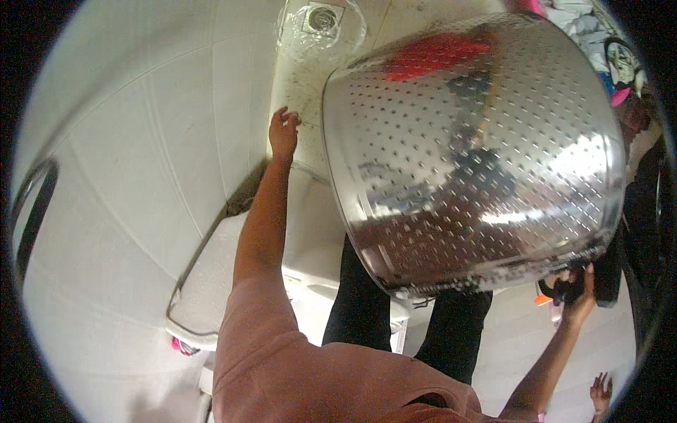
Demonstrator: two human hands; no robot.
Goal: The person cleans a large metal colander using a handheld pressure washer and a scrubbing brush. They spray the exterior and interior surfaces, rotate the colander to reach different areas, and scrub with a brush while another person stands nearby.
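A large stainless-steel washing machine drum [470,158] with a perforated wall fills the middle and right of the view. It lies tilted on its side in front of my legs [365,301]. At its lower right end, my right hand [579,296] grips by the rim, with fingers curled around a black part [568,291]. Exactly where those fingers meet the drum is partly hidden. My left hand [284,135] is raised beside the wall, left of the drum and apart from it, fingers loosely bent and holding nothing.
A floor drain [322,20] with clear plastic around it lies at the top. The tiled wall [143,137] runs along the left, with a dark curved bar [34,222]. White panels [211,280] stand behind my left arm. Clothes [576,26] lie upper right. Another person's hand [601,394] shows lower right.
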